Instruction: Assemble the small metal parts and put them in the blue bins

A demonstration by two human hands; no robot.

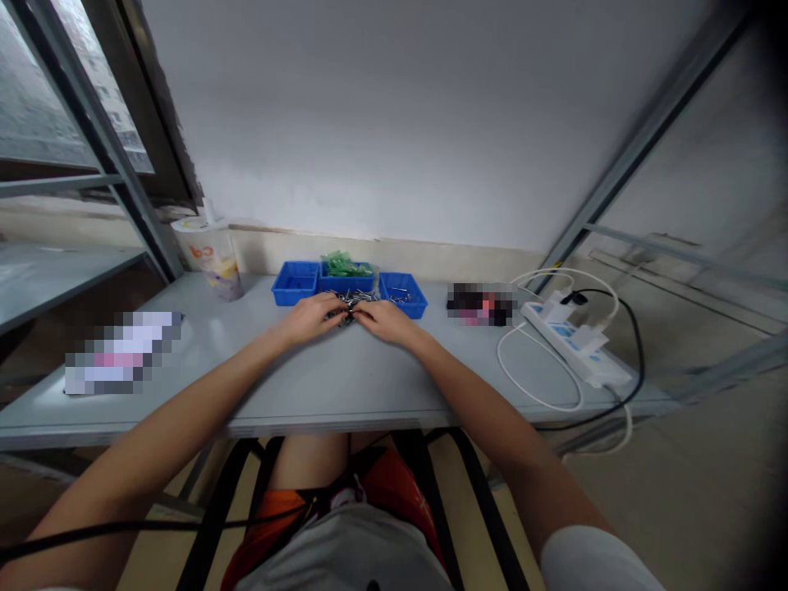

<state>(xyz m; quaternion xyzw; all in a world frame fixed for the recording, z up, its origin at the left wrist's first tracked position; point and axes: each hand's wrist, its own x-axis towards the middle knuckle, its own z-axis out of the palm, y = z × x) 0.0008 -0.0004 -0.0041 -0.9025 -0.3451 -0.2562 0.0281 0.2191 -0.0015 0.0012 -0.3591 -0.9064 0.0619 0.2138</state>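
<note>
Both my hands rest on a grey table (320, 386), meeting at a small heap of metal screws (352, 302). My left hand (311, 316) lies on the left side of the heap, fingers curled into it. My right hand (387, 318) touches the heap's right side. Whether either hand pinches a screw is too small to tell. Just behind the heap stand three blue bins: the left bin (295, 283), the middle bin (346, 277) holding green parts (341, 264), and the right bin (403, 294) with a few metal pieces.
A paper cup (213, 254) stands at the back left. A white power strip (575, 345) with white and black cables lies at the right. Blurred items lie at the left (123, 353) and right of the bins (481, 304). Metal shelf frames flank the table.
</note>
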